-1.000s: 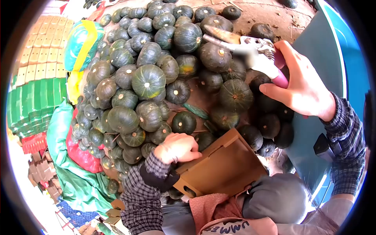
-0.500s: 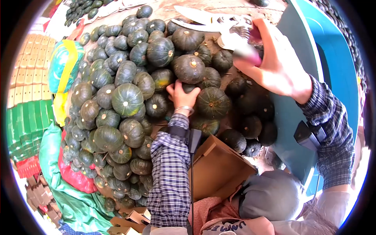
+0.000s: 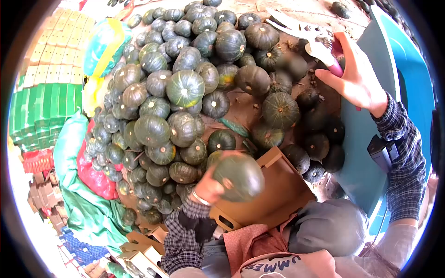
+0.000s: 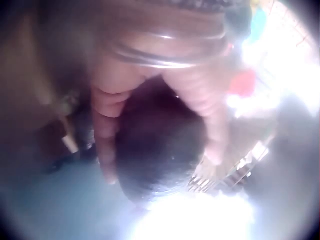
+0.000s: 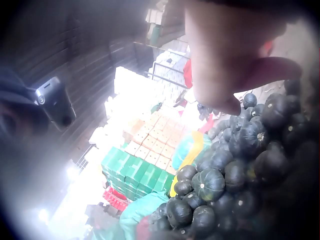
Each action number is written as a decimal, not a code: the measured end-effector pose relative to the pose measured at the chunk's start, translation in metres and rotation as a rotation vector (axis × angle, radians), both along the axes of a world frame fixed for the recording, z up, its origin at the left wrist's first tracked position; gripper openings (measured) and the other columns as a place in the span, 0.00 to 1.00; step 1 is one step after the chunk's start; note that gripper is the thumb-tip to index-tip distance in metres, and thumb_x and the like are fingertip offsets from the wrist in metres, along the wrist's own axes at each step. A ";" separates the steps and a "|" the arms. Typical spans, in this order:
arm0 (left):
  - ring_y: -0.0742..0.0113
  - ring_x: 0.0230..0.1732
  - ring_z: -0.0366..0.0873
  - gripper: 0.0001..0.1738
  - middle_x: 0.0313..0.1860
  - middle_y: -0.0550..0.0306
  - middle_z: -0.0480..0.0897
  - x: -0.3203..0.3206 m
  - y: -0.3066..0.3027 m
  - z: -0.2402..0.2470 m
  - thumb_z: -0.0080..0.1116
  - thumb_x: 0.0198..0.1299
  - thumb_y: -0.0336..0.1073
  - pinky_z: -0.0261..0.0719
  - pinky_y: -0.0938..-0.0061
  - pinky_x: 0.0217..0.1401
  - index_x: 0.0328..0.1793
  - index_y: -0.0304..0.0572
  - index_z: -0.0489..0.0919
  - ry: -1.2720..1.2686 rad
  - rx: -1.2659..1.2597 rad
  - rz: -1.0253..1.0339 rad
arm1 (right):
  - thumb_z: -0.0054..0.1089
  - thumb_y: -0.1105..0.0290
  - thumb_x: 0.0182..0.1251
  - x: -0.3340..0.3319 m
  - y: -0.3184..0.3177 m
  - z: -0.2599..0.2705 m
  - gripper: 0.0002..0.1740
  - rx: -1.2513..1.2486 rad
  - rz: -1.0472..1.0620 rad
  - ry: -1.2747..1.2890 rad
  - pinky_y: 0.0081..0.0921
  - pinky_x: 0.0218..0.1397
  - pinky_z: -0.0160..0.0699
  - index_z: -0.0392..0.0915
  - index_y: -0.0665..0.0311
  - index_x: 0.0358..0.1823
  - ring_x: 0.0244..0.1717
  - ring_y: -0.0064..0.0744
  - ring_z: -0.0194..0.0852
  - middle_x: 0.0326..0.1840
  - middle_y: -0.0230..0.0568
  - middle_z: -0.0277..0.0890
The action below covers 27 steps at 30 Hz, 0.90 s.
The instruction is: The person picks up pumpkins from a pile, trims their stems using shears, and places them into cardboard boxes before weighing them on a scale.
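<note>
In the head view my left hand [image 3: 208, 189] grips a dark green kabocha squash [image 3: 242, 178], blurred and overlapping the left side of a cardboard box [image 3: 293, 187]. From the left wrist, fingers and thumb spread down both sides of the squash [image 4: 157, 145]. My right hand [image 3: 364, 81] holds pruning shears [image 3: 320, 48] by a pink handle, blades apart and pointing left over the back of the pile. The right wrist view shows the hand [image 5: 215, 60] around the pink handle [image 5: 270, 72]; the blades are out of sight there.
A large pile of kabocha squashes [image 3: 185, 88] covers the ground ahead. A blue tub [image 3: 366, 153] stands along the right. Green and tan stacked boxes [image 3: 46, 111] and a green sheet [image 3: 88, 204] lie left. A person in a grey cap [image 3: 331, 227] is close at the bottom.
My left hand went from the box's edge into the pile, took hold of a squash and brought it back toward the box. The right hand keeps the shears; the head view shifted.
</note>
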<state>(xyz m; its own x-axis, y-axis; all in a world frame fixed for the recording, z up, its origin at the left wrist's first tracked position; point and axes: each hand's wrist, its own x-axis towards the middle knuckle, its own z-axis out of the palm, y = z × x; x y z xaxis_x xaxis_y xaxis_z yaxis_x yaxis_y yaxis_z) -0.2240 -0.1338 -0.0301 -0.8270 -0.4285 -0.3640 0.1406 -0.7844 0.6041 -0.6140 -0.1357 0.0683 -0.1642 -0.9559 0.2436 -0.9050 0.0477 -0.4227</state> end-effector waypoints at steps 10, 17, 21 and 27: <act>0.59 0.58 0.76 0.39 0.55 0.48 0.77 -0.040 0.077 -0.014 0.76 0.47 0.44 0.75 0.67 0.61 0.63 0.38 0.71 -0.607 -0.519 -0.446 | 0.70 0.61 0.52 -0.002 0.002 -0.001 0.35 0.076 0.072 -0.013 0.39 0.58 0.75 0.66 0.71 0.58 0.52 0.49 0.77 0.49 0.57 0.75; 0.44 0.54 0.77 0.37 0.53 0.43 0.77 -0.047 0.072 -0.021 0.73 0.47 0.44 0.76 0.60 0.58 0.62 0.39 0.71 -0.538 -0.757 -0.385 | 0.72 0.63 0.51 -0.007 0.004 -0.013 0.35 0.028 0.129 0.037 0.39 0.56 0.75 0.66 0.72 0.56 0.49 0.49 0.76 0.46 0.54 0.74; 0.49 0.56 0.77 0.38 0.54 0.45 0.78 -0.056 0.057 0.018 0.75 0.45 0.42 0.75 0.63 0.60 0.62 0.38 0.73 -0.495 -1.120 -0.495 | 0.71 0.66 0.50 0.000 0.000 -0.005 0.32 -0.008 0.156 0.063 0.39 0.52 0.75 0.67 0.72 0.54 0.46 0.49 0.74 0.43 0.50 0.71; 0.47 0.53 0.79 0.35 0.52 0.46 0.79 -0.050 -0.023 0.034 0.74 0.45 0.41 0.77 0.61 0.57 0.61 0.38 0.76 -0.681 -1.245 -0.035 | 0.71 0.63 0.52 0.000 0.001 0.001 0.35 0.059 0.092 -0.029 0.37 0.56 0.73 0.66 0.71 0.59 0.50 0.50 0.75 0.47 0.55 0.73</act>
